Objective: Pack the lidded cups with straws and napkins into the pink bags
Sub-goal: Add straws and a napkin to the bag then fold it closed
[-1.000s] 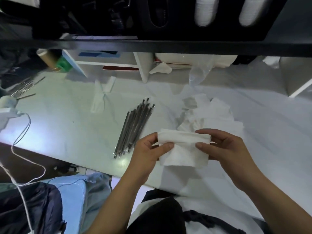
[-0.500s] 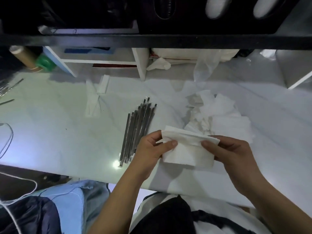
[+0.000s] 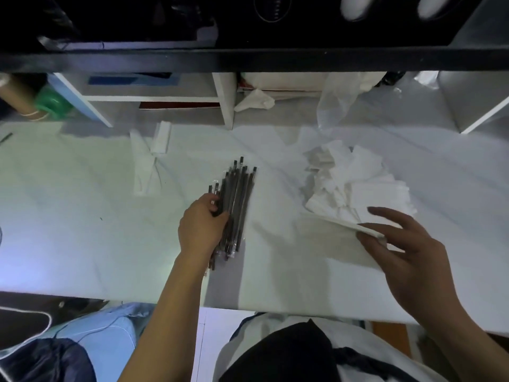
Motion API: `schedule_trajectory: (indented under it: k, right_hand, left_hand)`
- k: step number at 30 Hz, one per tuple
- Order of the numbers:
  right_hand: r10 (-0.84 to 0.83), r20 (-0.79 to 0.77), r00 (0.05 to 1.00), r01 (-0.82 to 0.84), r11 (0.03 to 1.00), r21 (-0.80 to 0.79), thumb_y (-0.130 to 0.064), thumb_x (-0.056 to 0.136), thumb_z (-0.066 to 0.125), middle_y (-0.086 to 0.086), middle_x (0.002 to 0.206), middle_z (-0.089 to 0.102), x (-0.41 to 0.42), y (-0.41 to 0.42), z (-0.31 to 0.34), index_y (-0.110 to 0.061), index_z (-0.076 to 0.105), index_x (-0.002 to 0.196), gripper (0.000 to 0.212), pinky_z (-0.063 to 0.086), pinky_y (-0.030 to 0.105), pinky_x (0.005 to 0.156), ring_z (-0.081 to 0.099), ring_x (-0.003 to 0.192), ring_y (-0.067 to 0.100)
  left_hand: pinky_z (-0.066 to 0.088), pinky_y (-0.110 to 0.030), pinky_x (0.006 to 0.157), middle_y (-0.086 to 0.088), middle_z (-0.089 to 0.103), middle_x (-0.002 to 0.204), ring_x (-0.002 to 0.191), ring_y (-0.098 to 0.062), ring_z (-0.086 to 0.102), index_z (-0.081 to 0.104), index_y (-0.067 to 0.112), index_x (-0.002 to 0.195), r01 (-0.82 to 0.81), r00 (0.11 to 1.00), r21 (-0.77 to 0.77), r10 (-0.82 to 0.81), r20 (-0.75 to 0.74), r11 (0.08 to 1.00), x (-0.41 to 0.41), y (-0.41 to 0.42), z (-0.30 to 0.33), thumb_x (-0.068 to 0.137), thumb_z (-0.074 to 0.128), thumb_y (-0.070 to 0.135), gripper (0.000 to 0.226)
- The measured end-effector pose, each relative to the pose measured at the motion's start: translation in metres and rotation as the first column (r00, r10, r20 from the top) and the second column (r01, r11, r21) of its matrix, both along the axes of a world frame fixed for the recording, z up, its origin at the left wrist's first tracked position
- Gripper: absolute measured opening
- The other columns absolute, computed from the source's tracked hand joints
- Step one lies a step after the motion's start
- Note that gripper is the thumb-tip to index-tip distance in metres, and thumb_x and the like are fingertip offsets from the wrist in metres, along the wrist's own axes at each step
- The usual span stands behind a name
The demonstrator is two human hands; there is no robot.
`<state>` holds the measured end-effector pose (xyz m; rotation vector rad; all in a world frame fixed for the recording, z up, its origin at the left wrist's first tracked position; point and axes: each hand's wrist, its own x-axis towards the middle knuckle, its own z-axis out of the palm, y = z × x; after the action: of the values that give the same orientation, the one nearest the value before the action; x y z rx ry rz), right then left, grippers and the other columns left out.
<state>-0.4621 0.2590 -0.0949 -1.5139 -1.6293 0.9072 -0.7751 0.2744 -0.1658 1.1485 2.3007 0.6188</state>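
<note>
Right hand: our right hand (image 3: 407, 260) is nearest to us, at the table's near right. It pinches a folded napkin (image 3: 344, 235) between thumb and forefinger, the other fingers spread loosely. The napkin hangs out to the left of the hand, just above the table (image 3: 82, 216).

Left hand: our left hand (image 3: 201, 227) is a little farther out, at centre. Its fingers curl over the near left edge of the straws (image 3: 234, 205). We cannot tell whether it has one straw singled out or only rests on the bundle.

Straws: a bundle of dark wrapped straws lies flat on the table. The long axis runs away from us, tilted slightly to the right at the far end. The near ends sit under the left wrist, the far ends well past the fingertips.

Key relation: we judge the left hand is the one to take a straw, since it is already touching the bundle, while the right hand is well apart and occupied. A straw should come away along its length or lift off the left side.

Napkin pile: loose napkins (image 3: 363, 180) lie just beyond the right hand.

Far: shelf legs and a clear plastic sheet (image 3: 338, 97) stand at the back. We see no cups or pink bags.
</note>
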Motion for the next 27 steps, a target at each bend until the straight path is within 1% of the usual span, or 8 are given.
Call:
schedule_trajectory:
  k: [5, 9, 13, 16, 18, 21, 24, 27]
  right_hand:
    - [-0.088, -0.004, 0.996, 0.088, 0.996, -0.008, -0.011, 0.089, 0.070, -0.005, 0.128, 0.063, 0.003, -0.005, 0.002, -0.032, 0.075, 0.094, 0.022, 0.045, 0.000, 0.069, 0.058, 0.106, -0.011]
    - [-0.103, -0.041, 0.994, 0.101, 0.994, -0.045, -0.013, 0.089, 0.069, -0.010, 0.127, 0.063, -0.003, -0.013, -0.001, -0.035, 0.075, 0.092, 0.023, 0.049, 0.005, 0.068, 0.060, 0.105, -0.006]
    - [-0.121, -0.073, 0.990, 0.117, 0.992, -0.057, -0.012, 0.089, 0.069, -0.012, 0.122, 0.066, -0.010, -0.018, 0.000, -0.034, 0.077, 0.092, 0.023, 0.048, 0.005, 0.070, 0.061, 0.103, -0.006]
    - [-0.137, -0.090, 0.987, 0.131, 0.989, -0.067, -0.011, 0.088, 0.071, -0.014, 0.120, 0.067, -0.014, -0.021, -0.001, -0.040, 0.077, 0.089, 0.029, 0.050, 0.009, 0.071, 0.063, 0.103, -0.002]
    - [-0.156, -0.106, 0.982, 0.145, 0.985, -0.097, -0.013, 0.088, 0.071, -0.019, 0.119, 0.067, -0.018, -0.023, -0.002, -0.049, 0.077, 0.085, 0.036, 0.053, 0.018, 0.074, 0.064, 0.103, -0.002]
    - [-0.188, -0.134, 0.973, 0.173, 0.978, -0.120, -0.013, 0.088, 0.071, -0.026, 0.115, 0.067, -0.024, -0.027, -0.001, -0.057, 0.074, 0.083, 0.045, 0.055, 0.030, 0.078, 0.064, 0.104, -0.001]
    - [-0.212, -0.139, 0.967, 0.197, 0.974, -0.115, -0.013, 0.087, 0.071, -0.027, 0.114, 0.067, -0.031, -0.034, 0.000, -0.057, 0.074, 0.082, 0.044, 0.056, 0.035, 0.080, 0.064, 0.104, -0.001]
    - [-0.239, -0.147, 0.960, 0.220, 0.966, -0.136, -0.015, 0.088, 0.070, -0.025, 0.114, 0.067, -0.037, -0.039, 0.000, -0.054, 0.075, 0.082, 0.040, 0.057, 0.036, 0.081, 0.064, 0.106, 0.001]
  left_hand:
    - [0.049, -0.029, 0.081, 0.001, 0.070, 0.100, 0.088, -0.018, 0.065, 0.069, 0.018, 0.117, -0.021, 0.994, 0.051, 0.015, 0.109, 0.998, -0.002, 0.003, 0.003, 0.084, 0.074, 0.019, 0.034]
    - [0.047, -0.021, 0.069, 0.007, 0.067, 0.086, 0.080, -0.009, 0.065, 0.072, 0.018, 0.102, -0.069, 0.969, 0.102, 0.043, 0.242, 0.992, -0.009, 0.003, 0.003, 0.081, 0.079, 0.021, 0.023]
    - [0.054, -0.033, 0.085, 0.001, 0.073, 0.088, 0.087, -0.017, 0.069, 0.074, 0.018, 0.092, -0.132, 0.940, 0.135, 0.080, 0.333, 0.982, -0.016, 0.003, 0.001, 0.083, 0.077, 0.028, 0.013]
    - [0.057, -0.034, 0.073, -0.003, 0.073, 0.078, 0.072, -0.017, 0.068, 0.078, 0.016, 0.089, -0.096, 0.914, 0.136, 0.033, 0.404, 0.986, -0.020, 0.002, 0.003, 0.089, 0.072, 0.028, 0.013]
    - [0.061, -0.033, 0.064, -0.005, 0.071, 0.078, 0.065, -0.017, 0.066, 0.078, 0.017, 0.094, -0.102, 0.887, 0.135, 0.028, 0.461, 0.986, -0.022, 0.002, 0.005, 0.090, 0.071, 0.025, 0.011]
    - [0.060, -0.028, 0.059, -0.006, 0.071, 0.081, 0.069, -0.019, 0.068, 0.078, 0.015, 0.097, -0.066, 0.886, 0.129, -0.001, 0.463, 0.990, -0.026, 0.004, 0.006, 0.088, 0.073, 0.018, 0.011]
    - [0.057, -0.024, 0.057, -0.002, 0.071, 0.072, 0.065, -0.017, 0.067, 0.078, 0.017, 0.088, -0.015, 0.894, 0.122, -0.041, 0.446, 0.992, -0.030, 0.006, 0.004, 0.085, 0.076, 0.015, 0.005]
    - [0.055, -0.027, 0.065, 0.003, 0.073, 0.070, 0.067, -0.016, 0.069, 0.078, 0.022, 0.080, 0.038, 0.914, 0.143, -0.092, 0.396, 0.989, -0.033, 0.006, 0.003, 0.080, 0.080, 0.020, 0.003]
